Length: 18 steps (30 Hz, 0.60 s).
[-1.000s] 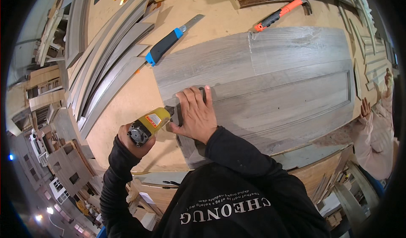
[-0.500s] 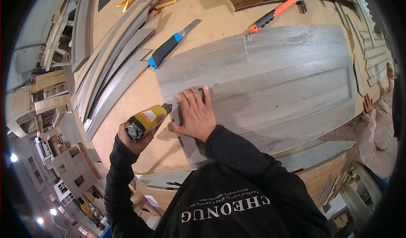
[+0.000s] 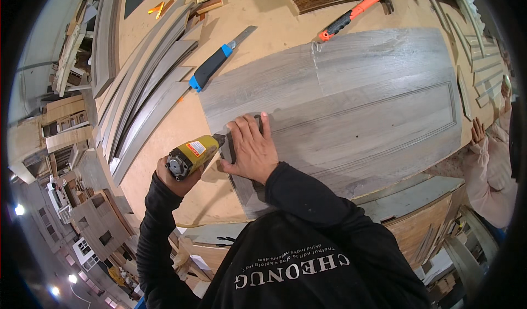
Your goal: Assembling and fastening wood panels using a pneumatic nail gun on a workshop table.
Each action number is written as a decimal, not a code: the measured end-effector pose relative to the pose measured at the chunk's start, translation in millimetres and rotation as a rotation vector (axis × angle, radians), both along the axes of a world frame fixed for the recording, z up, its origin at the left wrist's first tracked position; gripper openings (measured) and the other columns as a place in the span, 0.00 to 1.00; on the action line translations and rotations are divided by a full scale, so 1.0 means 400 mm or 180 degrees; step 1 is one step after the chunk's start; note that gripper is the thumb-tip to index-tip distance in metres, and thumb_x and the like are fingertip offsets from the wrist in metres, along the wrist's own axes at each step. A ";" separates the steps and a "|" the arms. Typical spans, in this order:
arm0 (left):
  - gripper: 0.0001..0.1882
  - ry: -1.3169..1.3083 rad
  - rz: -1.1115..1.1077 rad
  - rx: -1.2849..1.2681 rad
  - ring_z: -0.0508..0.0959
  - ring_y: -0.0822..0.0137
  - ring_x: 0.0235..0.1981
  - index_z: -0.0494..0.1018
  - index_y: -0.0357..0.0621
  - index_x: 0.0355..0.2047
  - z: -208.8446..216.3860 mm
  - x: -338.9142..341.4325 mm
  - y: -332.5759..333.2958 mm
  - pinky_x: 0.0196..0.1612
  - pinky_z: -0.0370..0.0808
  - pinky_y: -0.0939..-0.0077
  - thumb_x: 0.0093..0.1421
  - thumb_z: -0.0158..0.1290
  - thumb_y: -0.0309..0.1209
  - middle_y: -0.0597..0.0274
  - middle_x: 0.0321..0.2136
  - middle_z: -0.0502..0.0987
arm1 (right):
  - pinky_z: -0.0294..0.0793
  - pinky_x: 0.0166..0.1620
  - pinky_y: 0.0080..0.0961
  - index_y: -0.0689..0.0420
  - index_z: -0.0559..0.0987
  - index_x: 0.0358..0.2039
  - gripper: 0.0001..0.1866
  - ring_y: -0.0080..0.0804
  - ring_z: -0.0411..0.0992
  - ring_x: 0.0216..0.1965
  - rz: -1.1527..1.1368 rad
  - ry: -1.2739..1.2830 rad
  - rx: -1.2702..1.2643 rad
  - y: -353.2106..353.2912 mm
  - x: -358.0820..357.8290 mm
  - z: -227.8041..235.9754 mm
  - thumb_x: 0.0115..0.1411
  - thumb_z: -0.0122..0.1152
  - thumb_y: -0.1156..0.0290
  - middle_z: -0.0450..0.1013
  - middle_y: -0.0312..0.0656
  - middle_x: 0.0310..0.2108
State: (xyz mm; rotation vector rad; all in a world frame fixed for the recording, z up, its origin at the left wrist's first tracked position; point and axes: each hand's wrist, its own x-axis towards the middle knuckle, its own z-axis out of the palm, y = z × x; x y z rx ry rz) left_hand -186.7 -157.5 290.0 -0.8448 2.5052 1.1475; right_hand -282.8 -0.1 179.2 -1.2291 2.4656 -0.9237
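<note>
A large grey wood-grain door panel (image 3: pixel 357 106) lies flat on the plywood workbench (image 3: pixel 181 128). My left hand (image 3: pixel 177 178) grips the rear of a yellow power tool (image 3: pixel 193 152) whose nose meets the panel's near left edge. My right hand (image 3: pixel 252 150) lies flat on the panel beside the tool's head, pressing a dark piece (image 3: pixel 258 123) against the surface. What the tool's tip touches is hidden under my right hand.
A blue-handled hand saw (image 3: pixel 217 62) and an orange-handled hammer (image 3: pixel 351 15) lie on the bench beyond the panel. Long grey trim strips (image 3: pixel 143 100) are stacked at left. Another person's hand (image 3: pixel 477 133) rests at the panel's right end. Wood offcuts fill the floor at left.
Both hands and the yellow tool stay at the panel's near left edge; only the view has shifted slightly.
</note>
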 end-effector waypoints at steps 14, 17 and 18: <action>0.15 0.0078 -0.0179 -0.0092 0.80 0.66 0.25 0.74 0.35 0.33 -0.001 -0.006 0.003 0.31 0.76 0.76 0.44 0.58 0.29 0.54 0.24 0.78 | 0.33 0.61 0.50 0.62 0.64 0.47 0.40 0.40 0.52 0.56 0.0003 0.0001 0.0015 0.001 -0.003 0.000 0.40 0.56 0.44 0.59 0.45 0.47; 0.15 0.0109 -0.0237 -0.0216 0.80 0.65 0.25 0.74 0.35 0.33 0.005 -0.012 0.008 0.30 0.76 0.76 0.44 0.58 0.29 0.54 0.23 0.78 | 0.33 0.61 0.50 0.62 0.64 0.47 0.40 0.40 0.52 0.56 0.0000 -0.0011 -0.0009 0.002 -0.004 0.000 0.40 0.56 0.44 0.59 0.45 0.47; 0.15 0.0164 -0.0265 -0.0245 0.80 0.64 0.25 0.74 0.35 0.32 0.008 -0.016 0.011 0.30 0.76 0.76 0.44 0.59 0.29 0.54 0.23 0.78 | 0.34 0.61 0.50 0.62 0.64 0.47 0.40 0.40 0.52 0.56 0.0003 -0.0015 -0.0011 0.002 -0.004 0.000 0.40 0.56 0.44 0.59 0.45 0.47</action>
